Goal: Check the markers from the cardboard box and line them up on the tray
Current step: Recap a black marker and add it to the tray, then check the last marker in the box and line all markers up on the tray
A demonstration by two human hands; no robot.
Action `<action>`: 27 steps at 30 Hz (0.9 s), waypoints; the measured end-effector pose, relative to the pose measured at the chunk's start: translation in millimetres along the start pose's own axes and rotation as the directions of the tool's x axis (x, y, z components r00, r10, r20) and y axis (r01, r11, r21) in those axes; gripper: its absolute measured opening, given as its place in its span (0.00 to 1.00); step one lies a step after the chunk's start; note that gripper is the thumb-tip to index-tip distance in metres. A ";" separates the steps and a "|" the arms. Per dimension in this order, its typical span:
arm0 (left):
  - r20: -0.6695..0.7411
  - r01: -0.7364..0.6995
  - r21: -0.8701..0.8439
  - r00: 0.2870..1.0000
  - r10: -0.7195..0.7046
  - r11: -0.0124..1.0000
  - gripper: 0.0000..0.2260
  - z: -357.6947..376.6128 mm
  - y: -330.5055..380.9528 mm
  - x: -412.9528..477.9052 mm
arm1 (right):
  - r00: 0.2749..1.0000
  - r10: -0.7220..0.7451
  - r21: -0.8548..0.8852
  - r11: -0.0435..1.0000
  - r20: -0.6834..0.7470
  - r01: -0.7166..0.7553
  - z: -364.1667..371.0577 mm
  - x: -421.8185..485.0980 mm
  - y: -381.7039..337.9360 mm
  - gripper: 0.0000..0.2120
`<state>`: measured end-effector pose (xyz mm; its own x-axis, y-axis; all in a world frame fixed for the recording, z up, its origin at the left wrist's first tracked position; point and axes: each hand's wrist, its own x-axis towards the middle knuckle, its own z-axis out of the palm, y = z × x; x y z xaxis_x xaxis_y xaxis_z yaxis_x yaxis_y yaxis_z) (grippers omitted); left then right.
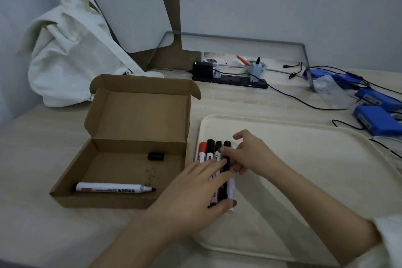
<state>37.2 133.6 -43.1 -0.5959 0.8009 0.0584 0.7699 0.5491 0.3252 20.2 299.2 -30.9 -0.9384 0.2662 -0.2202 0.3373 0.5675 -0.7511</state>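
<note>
A cream tray (304,159) lies on the pale wooden table (32,169), and along its left edge a row of markers (210,150) lies side by side, caps pointing to 12 o'clock: one red-capped, the rest black-capped. The left hand (195,191) lies flat over the lower ends of the row, fingers spread and thumb pressed against the outermost white barrel, so it is open rather than gripping. The right hand (250,154) reaches in from 4 o'clock and pinches the black-capped marker (226,144) at the right of the row between thumb and fingers. At 9 o'clock from the tray sits the open cardboard box (130,137), lid flap standing up; inside lie one uncapped marker (113,187), tip pointing to 3 o'clock, and a loose black cap (155,156) near the back wall. At 12 o'clock a black power strip (228,79) with plugged chargers lies by the wall; blue packs (378,119) with cables sit at 2 o'clock, a white cloth bag (69,54) at 10 o'clock. The hands hide the middle of the row, so the marker count is unclear.
</note>
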 end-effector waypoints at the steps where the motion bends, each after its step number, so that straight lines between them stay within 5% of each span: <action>1: 0.011 -0.007 0.014 1.000 0.007 1.000 0.25 1.5 -0.4 -0.4 | 1.000 -0.008 -0.016 1.000 -0.006 0.007 -0.8 -0.6 1.0 0.23; 11: 0.038 -0.034 0.053 0.999 0.032 0.998 0.25 6.3 4.7 -3.5 | 1.000 -0.001 -0.013 1.000 0.024 0.002 -11.6 -8.6 15.0 0.12; 20: -0.246 0.209 -0.116 0.941 -0.232 0.971 0.13 -67.4 -51.8 -37.3 | 0.998 -0.065 -0.035 0.997 -0.008 0.065 -20.6 -17.0 5.1 0.10; 27: 0.202 0.403 0.218 0.872 -0.445 0.889 0.15 -83.1 -106.6 -68.0 | 0.943 -0.334 -0.187 0.926 0.001 0.328 1.6 -25.3 -49.4 0.07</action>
<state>-23.3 0.7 -3.4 -0.8167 0.5023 -0.2842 0.4937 0.8631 0.1066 27.2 263.3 10.8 -0.9973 0.0605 0.0425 0.0183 0.7588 -0.6511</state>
